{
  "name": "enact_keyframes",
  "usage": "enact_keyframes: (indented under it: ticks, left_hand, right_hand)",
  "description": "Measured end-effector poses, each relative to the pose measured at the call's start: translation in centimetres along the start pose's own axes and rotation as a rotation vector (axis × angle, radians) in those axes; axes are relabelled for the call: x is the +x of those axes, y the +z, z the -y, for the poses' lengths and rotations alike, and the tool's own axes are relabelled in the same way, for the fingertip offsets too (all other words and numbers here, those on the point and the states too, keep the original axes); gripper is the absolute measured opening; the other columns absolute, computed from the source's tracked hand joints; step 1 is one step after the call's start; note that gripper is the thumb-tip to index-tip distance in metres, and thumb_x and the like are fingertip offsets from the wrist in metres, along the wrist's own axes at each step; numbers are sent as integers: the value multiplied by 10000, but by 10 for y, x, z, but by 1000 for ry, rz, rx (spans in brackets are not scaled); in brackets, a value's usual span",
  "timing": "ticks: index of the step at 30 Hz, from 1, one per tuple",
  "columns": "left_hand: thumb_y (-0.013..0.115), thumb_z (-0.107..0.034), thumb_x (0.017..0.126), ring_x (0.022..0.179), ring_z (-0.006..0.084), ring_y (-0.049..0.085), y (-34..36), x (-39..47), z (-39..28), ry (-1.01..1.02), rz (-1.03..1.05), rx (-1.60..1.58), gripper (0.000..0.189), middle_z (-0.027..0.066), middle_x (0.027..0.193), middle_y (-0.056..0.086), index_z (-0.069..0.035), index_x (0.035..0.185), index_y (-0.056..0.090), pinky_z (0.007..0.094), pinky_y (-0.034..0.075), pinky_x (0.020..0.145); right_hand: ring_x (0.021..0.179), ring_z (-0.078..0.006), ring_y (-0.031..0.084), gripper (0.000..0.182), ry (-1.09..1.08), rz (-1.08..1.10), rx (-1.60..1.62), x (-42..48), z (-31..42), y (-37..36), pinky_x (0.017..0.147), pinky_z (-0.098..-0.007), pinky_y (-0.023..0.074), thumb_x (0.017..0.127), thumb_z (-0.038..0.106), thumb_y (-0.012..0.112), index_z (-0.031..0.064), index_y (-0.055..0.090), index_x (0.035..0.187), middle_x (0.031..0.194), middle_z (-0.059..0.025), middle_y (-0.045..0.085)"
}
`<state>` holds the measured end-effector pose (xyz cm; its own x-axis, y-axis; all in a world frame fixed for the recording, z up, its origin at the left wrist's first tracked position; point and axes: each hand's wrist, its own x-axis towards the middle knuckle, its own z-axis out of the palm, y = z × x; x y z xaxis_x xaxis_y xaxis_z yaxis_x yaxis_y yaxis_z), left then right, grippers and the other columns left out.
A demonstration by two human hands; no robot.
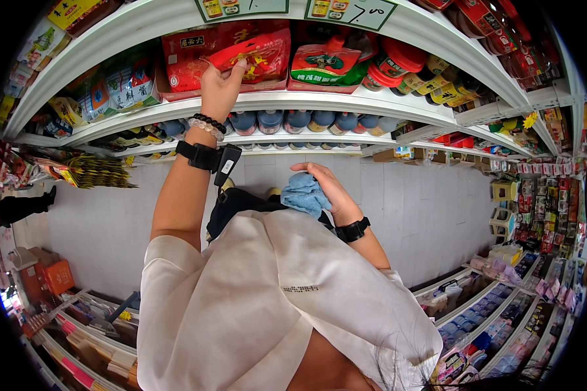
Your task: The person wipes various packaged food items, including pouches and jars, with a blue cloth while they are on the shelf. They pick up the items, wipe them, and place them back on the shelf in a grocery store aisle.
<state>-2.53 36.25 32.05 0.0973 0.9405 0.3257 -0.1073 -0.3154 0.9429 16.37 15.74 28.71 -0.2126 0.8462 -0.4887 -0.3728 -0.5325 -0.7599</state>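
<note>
My left hand (223, 83) pinches the edge of a red plastic food packet (257, 54) between thumb and fingers. The packet tilts over an open red display box (186, 49) on the white shelf, with more red packets in the box. My right hand (330, 188) holds a crumpled light-blue cloth (303, 193) low in front of my body. To the right of the red box sits another carton with red-and-green sauce pouches (323, 63). Red-lidded plastic tubs (396, 61) stand beside those pouches.
Blue-and-white sauce bags (127, 88) lie left of the red box. A lower shelf carries a row of blue-capped bottles (269, 121). Yellow packets (95, 171) jut out at the left. Plastic stools (503, 220) stand far right, and a person's dark-clothed leg (22, 207) shows far left.
</note>
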Motion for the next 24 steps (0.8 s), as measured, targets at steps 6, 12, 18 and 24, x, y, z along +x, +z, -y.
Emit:
enact_keyframes:
  ticks: [6,12,18,24]
  left_hand:
    - [608,-153,831,840,188,637,-4,13,5,-93,94,93,310,138,948,628,42,1056,519,279,507,710]
    - [739,-172,703,620,154,580,9,-22,-33,70,-342,356,508,128,881,571,8,1064,429,274,452,559]
    - [693,-108,729,810,215,562,46,-62,-47,392,115,605,296,140,884,575,5,942,522,300,441,725]
    - [609,-161,792,1092,305,481,92,-28,-10,281,57,504,631,228,1215,453,43,1303,300,357,393,910]
  right_hand:
    - [759,-111,589,306,0,7,-6,3,-2,0,682,-236,486,921,268,451,17,587,1032,838,-43,599]
    - [760,-118,586,284,-53,-47,90,6,-7,-8,701,-244,482,911,244,463,15,587,1024,864,-47,598]
    - [753,-135,598,304,-83,-95,125,4,-11,-19,688,-249,494,912,261,464,3,582,1022,856,-67,609]
    - [757,-128,608,277,-99,-133,204,-2,-13,-23,694,-251,496,908,252,475,19,593,1001,851,-51,614]
